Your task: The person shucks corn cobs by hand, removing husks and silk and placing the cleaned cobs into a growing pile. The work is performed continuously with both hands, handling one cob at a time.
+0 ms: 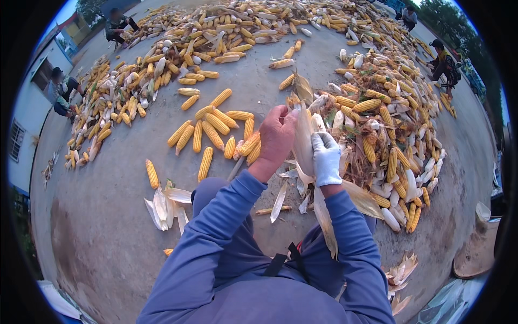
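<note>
My bare left hand point(278, 135) pinches the top of a corn cob's pale, dry husk point(303, 139), near brown silk. Around the lower part of the same husked cob, my right hand point(326, 158) is closed, in a white knit glove. Long peeled husk leaves point(325, 218) hang below the gloved hand, over my right forearm and knee. How much of the cob is bared is hidden by the leaves and fingers. Husked yellow corn cobs point(217, 123) lie in a loose group left of my left hand, on the concrete.
A heap of corn cobs and husks point(380, 109) rises at the right; more corn point(226, 24) stretches across the back and left. Loose husks point(164, 206) lie by my left knee. Several people point(441, 67) sit or crouch around the far heaps. A building point(28, 109) stands at the left.
</note>
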A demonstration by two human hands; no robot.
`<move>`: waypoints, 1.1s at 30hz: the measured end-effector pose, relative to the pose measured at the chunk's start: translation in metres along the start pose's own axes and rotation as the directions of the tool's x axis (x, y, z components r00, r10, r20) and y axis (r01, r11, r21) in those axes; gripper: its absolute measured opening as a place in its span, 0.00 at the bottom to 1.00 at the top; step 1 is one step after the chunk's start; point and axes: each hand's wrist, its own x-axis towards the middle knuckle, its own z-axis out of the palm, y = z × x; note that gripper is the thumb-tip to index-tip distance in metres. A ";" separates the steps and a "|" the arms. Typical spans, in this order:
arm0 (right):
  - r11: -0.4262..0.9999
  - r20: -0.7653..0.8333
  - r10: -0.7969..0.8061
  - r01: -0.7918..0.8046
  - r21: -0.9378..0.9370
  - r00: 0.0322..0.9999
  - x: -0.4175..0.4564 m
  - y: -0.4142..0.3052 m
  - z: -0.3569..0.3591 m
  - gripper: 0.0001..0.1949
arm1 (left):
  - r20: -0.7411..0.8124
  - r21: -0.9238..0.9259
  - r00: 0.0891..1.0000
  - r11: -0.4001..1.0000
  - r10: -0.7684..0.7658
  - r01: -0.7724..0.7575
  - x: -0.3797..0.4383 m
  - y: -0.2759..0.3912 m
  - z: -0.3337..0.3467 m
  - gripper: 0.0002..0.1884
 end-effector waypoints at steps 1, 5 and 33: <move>1.000 0.011 0.005 -0.005 -0.010 1.000 -0.002 -0.003 0.001 0.09 | -0.006 -0.014 1.000 1.000 -0.005 0.005 0.000 0.003 -0.002 0.13; 0.999 0.023 -0.037 0.038 -0.036 0.999 -0.002 -0.003 0.000 0.08 | -0.050 -0.009 0.998 0.999 0.038 -0.039 0.002 -0.009 0.000 0.13; 0.840 -0.027 -0.431 0.389 -0.379 0.902 -0.007 -0.016 -0.004 0.06 | 0.076 -0.204 0.981 0.961 -0.177 0.189 -0.002 -0.009 0.004 0.15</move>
